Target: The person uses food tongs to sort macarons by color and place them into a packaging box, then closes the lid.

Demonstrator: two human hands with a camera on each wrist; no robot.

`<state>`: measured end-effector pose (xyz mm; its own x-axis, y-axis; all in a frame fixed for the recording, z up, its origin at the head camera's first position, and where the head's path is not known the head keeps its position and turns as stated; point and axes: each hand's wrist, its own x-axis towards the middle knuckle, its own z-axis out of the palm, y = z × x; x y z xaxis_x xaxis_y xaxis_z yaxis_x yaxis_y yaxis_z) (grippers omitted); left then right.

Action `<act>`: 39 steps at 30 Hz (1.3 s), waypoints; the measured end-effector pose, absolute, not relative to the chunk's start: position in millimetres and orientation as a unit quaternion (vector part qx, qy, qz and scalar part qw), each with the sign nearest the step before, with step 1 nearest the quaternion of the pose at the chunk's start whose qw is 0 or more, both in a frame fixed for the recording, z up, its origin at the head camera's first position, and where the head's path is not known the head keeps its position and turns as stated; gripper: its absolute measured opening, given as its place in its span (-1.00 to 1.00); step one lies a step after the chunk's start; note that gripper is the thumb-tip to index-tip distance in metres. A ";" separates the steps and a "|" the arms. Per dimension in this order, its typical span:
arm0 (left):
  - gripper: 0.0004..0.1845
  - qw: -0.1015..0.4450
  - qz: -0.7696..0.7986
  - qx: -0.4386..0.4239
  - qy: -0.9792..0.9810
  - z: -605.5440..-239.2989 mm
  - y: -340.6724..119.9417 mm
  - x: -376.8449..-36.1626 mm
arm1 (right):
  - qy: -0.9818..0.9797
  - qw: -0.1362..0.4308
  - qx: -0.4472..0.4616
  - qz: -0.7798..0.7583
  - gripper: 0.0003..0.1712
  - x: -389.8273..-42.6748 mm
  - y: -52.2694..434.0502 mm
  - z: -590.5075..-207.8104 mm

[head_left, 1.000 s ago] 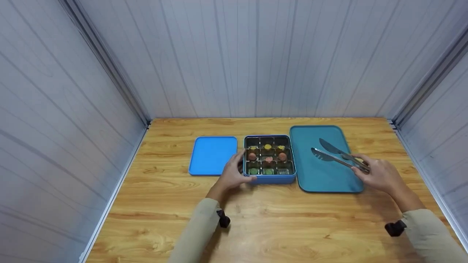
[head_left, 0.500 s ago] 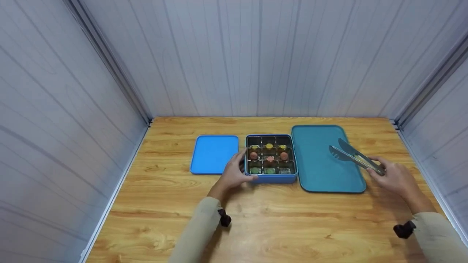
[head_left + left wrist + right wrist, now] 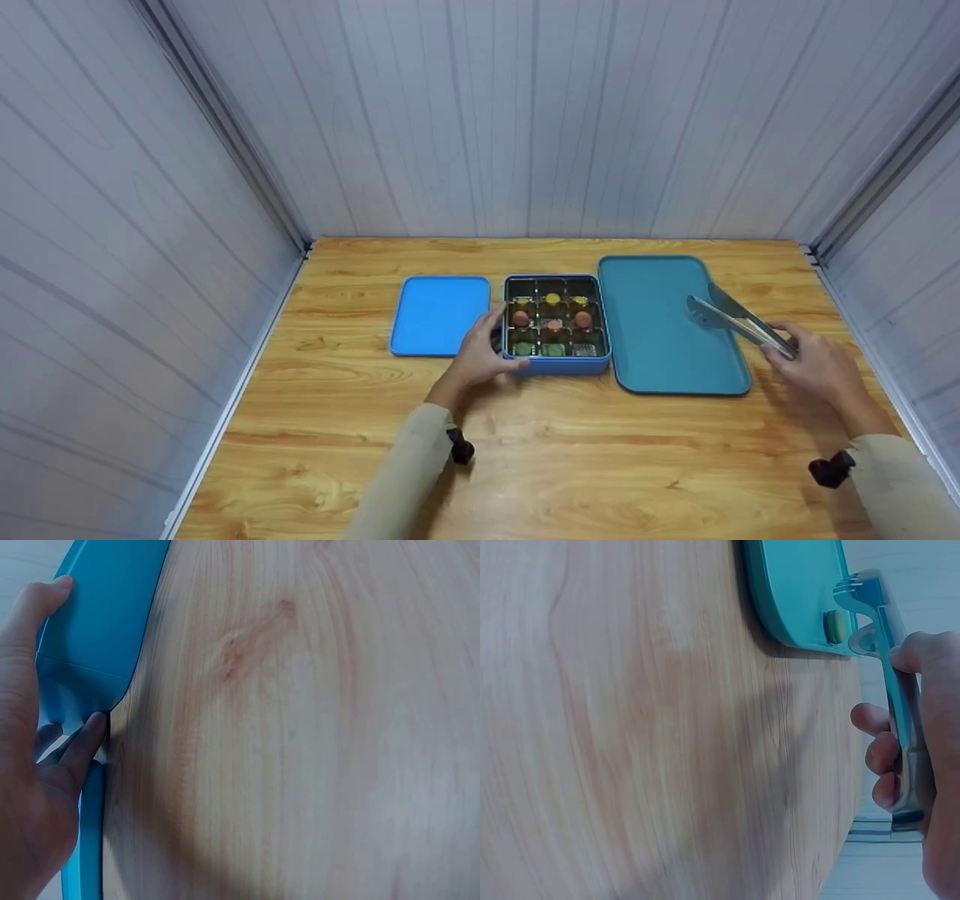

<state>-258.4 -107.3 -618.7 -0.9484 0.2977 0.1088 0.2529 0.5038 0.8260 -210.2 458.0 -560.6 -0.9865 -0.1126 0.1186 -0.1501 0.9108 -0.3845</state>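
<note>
My left hand [image 3: 478, 356] holds the front left corner of a blue box [image 3: 566, 367], thumb on its front wall and fingers along the left side. Inside lies a clear divided insert with small round sweets that look like macarons: yellow [image 3: 553, 299] ones, reddish ones [image 3: 520, 319] and green ones [image 3: 554, 350]. The front right compartment shows bare ridged plastic. My right hand [image 3: 817, 367] grips metal tongs [image 3: 730, 303], their arms spread over the right side of a teal tray [image 3: 652, 330]. In the right wrist view a green macaron [image 3: 835, 627] lies on the tray beside the tong tips.
A flat blue lid [image 3: 439, 315] lies left of the box, close to my left hand. The tray stands against the box's right side. Pale panel walls [image 3: 480, 120] bound the wooden table [image 3: 570, 457] at the back and sides.
My right hand and the tongs have moved right, from the middle of the tray towards its right edge. The left hand stays at the box corner.
</note>
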 end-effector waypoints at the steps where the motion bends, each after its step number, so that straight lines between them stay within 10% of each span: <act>1: 0.30 0.023 0.474 0.159 0.866 -618.7 -107.4 -258.1 | -0.977 0.046 0.067 0.199 -0.46 -210.3 457.9 -560.6; 39: 0.30 0.044 0.484 0.146 0.862 -614.5 -105.5 -258.5 | -0.975 0.067 0.101 0.188 -0.67 -212.5 454.7 -556.9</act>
<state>-258.5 -105.5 -614.5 -0.9535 0.2944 0.0650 0.2088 0.4895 0.8466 -212.5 454.7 -556.9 -0.9707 -0.1716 0.1680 -0.2218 0.9090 -0.3529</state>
